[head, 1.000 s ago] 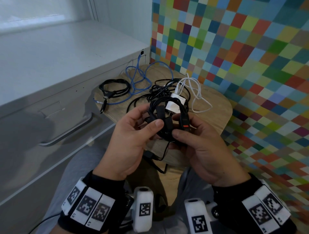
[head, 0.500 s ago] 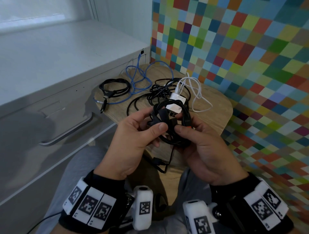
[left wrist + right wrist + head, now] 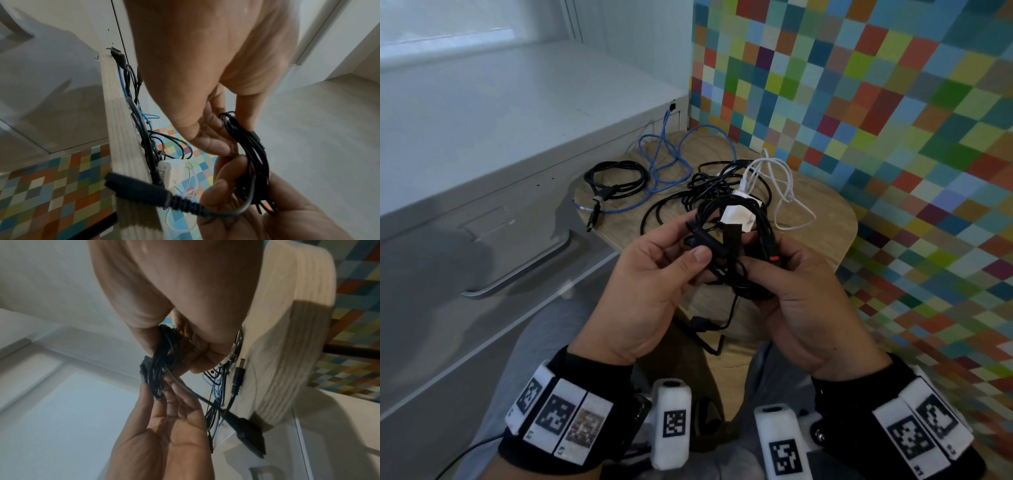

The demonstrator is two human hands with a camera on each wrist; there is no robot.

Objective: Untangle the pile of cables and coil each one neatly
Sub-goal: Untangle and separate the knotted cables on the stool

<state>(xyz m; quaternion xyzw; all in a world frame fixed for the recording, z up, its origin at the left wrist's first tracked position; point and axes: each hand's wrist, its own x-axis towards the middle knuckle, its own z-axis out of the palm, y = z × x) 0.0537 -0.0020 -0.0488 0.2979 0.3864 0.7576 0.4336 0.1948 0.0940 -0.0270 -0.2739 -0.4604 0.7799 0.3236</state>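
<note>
Head view is showing both hands lifted above the near edge of the wooden worktop, sharing one black cable bundle. The left hand is pinching a black plug of that bundle between thumb and curled fingers, while the right hand is curling its fingers around the coiled loops (a red-tipped connector is sitting just beside its thumb). A loose end with a black connector is dangling below the hands. Behind them, a white charger cable, a blue cable and a small coiled black cable are lying on the worktop, next to a white cabinet.
</note>
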